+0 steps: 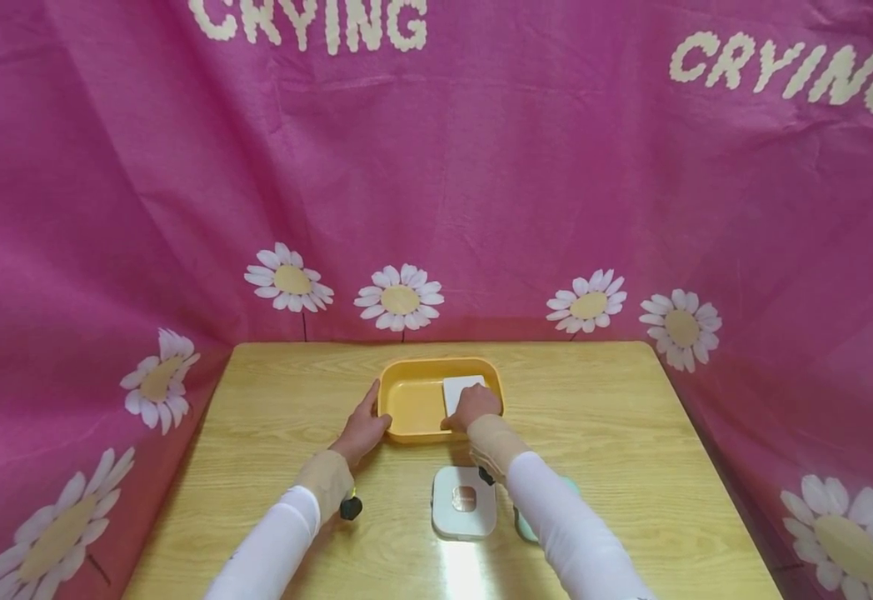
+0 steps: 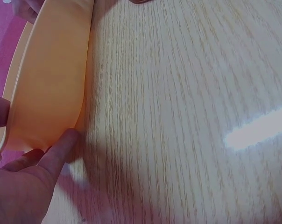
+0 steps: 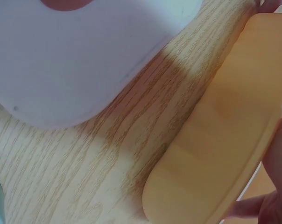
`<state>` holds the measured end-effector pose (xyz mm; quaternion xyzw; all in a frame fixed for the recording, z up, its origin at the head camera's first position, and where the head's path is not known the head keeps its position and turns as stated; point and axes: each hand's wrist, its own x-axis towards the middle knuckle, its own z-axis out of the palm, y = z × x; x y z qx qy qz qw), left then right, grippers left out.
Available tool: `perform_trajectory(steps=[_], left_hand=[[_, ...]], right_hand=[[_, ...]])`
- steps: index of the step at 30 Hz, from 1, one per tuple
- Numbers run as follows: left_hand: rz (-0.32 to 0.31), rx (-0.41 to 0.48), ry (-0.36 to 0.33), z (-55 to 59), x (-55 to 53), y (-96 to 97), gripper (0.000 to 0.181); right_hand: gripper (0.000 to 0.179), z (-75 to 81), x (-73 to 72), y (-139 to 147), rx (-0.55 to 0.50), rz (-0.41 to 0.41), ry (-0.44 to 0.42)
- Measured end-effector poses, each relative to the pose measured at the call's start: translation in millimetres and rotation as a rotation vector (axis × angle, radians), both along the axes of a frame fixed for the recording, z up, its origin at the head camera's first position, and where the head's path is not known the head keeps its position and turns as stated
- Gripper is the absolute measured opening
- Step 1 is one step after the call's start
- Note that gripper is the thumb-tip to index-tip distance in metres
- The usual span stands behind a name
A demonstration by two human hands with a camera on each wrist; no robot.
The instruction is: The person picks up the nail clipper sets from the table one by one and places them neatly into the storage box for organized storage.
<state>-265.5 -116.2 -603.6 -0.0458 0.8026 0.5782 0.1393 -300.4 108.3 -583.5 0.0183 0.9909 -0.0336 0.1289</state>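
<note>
My left grip (image 1: 361,432) pinches the yellow tray (image 1: 414,404) at 9 o'clock; my right grip (image 1: 476,407) clamps the white block (image 1: 456,389). A skewed pull could jam it at 3 o'clock.

White glare and soft shadows mark the tabletop (image 1: 594,392).

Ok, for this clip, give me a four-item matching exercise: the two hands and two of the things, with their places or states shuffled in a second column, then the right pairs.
Column one
1. Left hand
2. Right hand
3. White rounded box
4. Green item

Column two
A. Partly hidden by the right sleeve
B. Gripping the left end of the yellow tray
C. On the table, a pinkish square on top
D. Inside the tray, over the white piece

Pairs: 1-B, 2-D, 3-C, 4-A
</note>
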Motion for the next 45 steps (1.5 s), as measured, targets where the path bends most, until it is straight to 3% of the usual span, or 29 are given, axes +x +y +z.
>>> perform_trajectory(steps=[13,18,21,28,36,40,45], left_hand=[[0.014,0.007,0.014,-0.4,0.8,0.4,0.091],[0.005,0.000,-0.007,-3.2,4.5,3.3,0.090],[0.008,-0.009,0.005,-2.7,5.9,4.3,0.089],[0.018,-0.006,0.009,1.6,4.8,3.6,0.090],[0.008,-0.009,-0.012,2.2,3.6,3.8,0.090],[0.009,0.000,-0.015,2.3,2.4,2.8,0.090],[0.011,0.001,-0.018,3.4,1.9,2.0,0.091]], right_hand=[[0.081,-3.9,1.8,0,0.018,0.003,0.011],[0.087,3.3,8.2,0,0.026,0.002,0.018],[0.079,9.2,9.5,1,0.007,0.012,0.051],[0.057,21.8,11.6,5,-0.049,0.092,0.148],[0.059,31.1,27.1,16,-0.190,0.216,0.249],[0.059,27.9,32.1,22,-0.279,0.308,0.324],[0.065,25.6,39.3,27,-0.385,0.386,0.343]])
